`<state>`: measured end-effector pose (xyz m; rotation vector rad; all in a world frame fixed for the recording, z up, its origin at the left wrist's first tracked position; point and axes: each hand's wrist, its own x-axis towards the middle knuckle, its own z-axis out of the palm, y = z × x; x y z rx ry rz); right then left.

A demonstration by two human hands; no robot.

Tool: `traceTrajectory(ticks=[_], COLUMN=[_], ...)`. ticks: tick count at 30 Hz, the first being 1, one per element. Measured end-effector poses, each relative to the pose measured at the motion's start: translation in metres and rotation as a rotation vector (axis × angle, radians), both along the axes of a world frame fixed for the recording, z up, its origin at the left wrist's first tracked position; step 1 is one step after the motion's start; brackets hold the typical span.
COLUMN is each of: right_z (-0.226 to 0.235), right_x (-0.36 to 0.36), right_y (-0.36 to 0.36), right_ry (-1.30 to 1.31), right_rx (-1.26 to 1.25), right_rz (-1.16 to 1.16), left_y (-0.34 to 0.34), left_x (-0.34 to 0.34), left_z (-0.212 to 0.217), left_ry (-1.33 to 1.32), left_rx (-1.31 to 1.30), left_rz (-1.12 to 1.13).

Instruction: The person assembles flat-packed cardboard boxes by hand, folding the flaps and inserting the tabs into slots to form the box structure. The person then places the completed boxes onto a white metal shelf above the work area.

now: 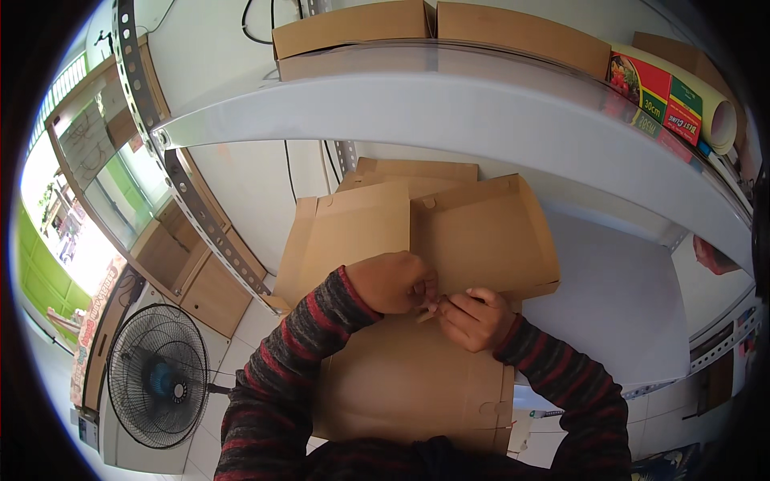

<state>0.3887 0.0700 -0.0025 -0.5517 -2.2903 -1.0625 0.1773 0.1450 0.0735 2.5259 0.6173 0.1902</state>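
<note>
A brown cardboard box [409, 385], partly unfolded, lies in front of me and reaches toward my body. Above its middle, my left hand [393, 283] and my right hand [473, 319] meet with fingertips almost touching. Both are closed in a pinch on what looks like a small cardboard flap [425, 316] at the box's fold. My fingers cover most of that spot. Beyond my hands stand a tilted open cardboard panel [353, 220] on the left and a shallow cardboard tray with raised sides [485, 236] on the right.
A grey-white shelf board [613, 297] extends to the right. Overhead, a white shelf edge [449, 100] carries cardboard boxes [521, 38] and a red-green carton [642, 84]. A perforated metal post [200, 208] rises at left. Beside it stands a black fan [158, 375]; a glass-fronted cabinet [112, 184] is behind.
</note>
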Motion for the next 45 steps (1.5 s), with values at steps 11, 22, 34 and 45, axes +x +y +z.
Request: traceTrajectory(ticks=[11,22,34,45], right_z=[0.002,-0.007,-0.004,-0.003], right_x=[-0.007,-0.003,-0.008,-0.014], right_y=[0.001,0.002,0.001,-0.001], right_ry=[0.219,0.219,0.202,0.176], right_rx=[-0.042,-0.023,-0.034,-0.123], right_rz=[-0.193,-0.156,-0.132,-0.238], left_y=[-0.020,-0.019,0.013,0.024], left_x=[0.002,0.003,0.003,0.016], left_z=[-0.006,-0.012,-0.024,-0.007], left_ry=[-0.052,-0.123,-0.097,0.139], left_rx=[0.223,0.319,0.049,0.003], left_rz=[0.164,0.149,0.021,-0.017])
